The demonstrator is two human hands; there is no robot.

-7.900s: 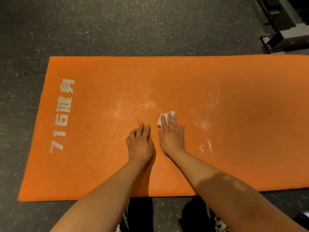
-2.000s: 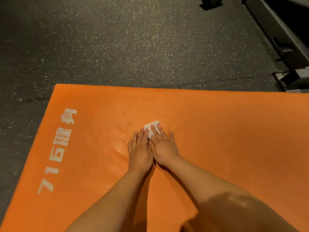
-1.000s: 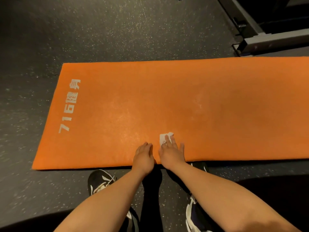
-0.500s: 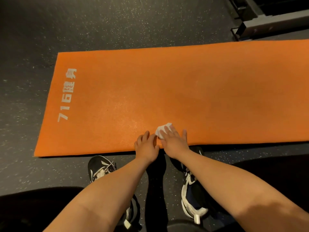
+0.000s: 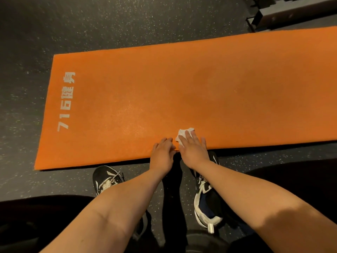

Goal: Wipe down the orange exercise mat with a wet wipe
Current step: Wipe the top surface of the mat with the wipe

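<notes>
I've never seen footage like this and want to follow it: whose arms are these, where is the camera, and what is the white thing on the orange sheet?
There is no machine here. One camera is worn on a person's head and looks down, so the two bare arms are that person's own. The orange exercise mat lies on a dark speckled floor, with white print at one end. The right hand presses a crumpled white wet wipe onto the mat near its near edge. The left hand rests beside it on the mat and holds nothing. Below are the person's black and white shoes.
</notes>
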